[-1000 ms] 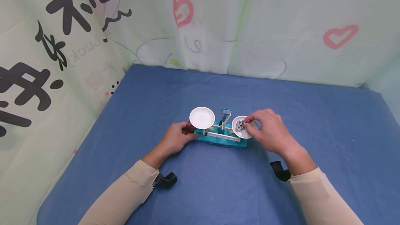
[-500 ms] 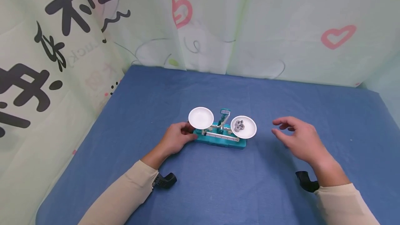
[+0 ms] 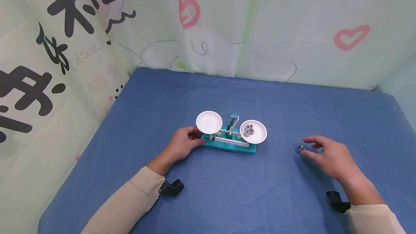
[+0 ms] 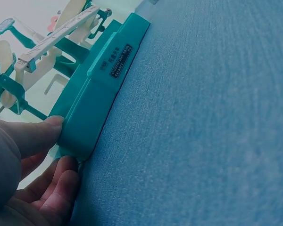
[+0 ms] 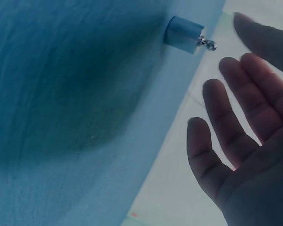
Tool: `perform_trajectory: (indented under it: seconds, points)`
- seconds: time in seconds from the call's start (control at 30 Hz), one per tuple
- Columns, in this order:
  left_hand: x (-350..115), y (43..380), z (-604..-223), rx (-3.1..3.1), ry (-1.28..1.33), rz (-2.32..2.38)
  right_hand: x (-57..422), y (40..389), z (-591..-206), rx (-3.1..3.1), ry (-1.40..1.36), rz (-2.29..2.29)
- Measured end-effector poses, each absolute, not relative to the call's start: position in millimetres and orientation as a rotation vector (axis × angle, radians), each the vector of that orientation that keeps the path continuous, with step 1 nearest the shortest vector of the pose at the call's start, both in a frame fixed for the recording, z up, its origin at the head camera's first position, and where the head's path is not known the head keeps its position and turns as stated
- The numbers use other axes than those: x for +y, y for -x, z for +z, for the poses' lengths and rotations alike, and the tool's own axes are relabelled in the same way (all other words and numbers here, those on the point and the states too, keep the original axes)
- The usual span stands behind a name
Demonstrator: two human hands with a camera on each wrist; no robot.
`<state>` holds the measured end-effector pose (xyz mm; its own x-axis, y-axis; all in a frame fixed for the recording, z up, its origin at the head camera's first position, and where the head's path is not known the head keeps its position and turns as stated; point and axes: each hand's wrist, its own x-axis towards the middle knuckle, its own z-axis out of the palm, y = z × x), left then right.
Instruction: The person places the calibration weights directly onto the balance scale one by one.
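A green balance scale (image 3: 229,146) with two white pans stands mid-table. My left hand (image 3: 182,143) holds the left end of its base; in the left wrist view the thumb lies on top, fingers curled at the end. The left pan (image 3: 209,122) has nothing in it. Several small metal weights (image 3: 249,130) cluster in the right pan (image 3: 260,137). Farther right, a single knobbed metal weight (image 5: 185,35) stands upright on the cloth. My right hand (image 3: 334,158) hovers beside it, thumb and fingers apart; the right wrist view shows a gap between fingers and weight.
A blue cloth (image 3: 227,198) covers the table. Pale printed curtains (image 3: 286,28) hang along its back and left sides. A black wrist mount (image 3: 338,201) sticks out from the right wrist, another black mount (image 3: 172,187) from the left.
My right hand has left the right pan and moved right and nearer to me, its fingers spreading. The lone weight has come into sight beside it. The left hand has stayed on the base.
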<state>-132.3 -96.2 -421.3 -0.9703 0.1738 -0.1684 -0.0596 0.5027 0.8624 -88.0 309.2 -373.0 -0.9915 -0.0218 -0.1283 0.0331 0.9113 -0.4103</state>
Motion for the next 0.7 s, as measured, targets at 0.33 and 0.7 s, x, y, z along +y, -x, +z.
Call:
perform_trajectory:
  seconds: [0.33,0.7]
  points:
    - [-96.5,131.8,-420.5,2.506,-0.101,1.46,312.8,88.6,-379.9,2.928,0.01,-0.563]
    - [-96.8,132.9,-421.1,2.509,-0.1,1.461,314.0,94.5,-388.7,2.943,0.011,-0.549]
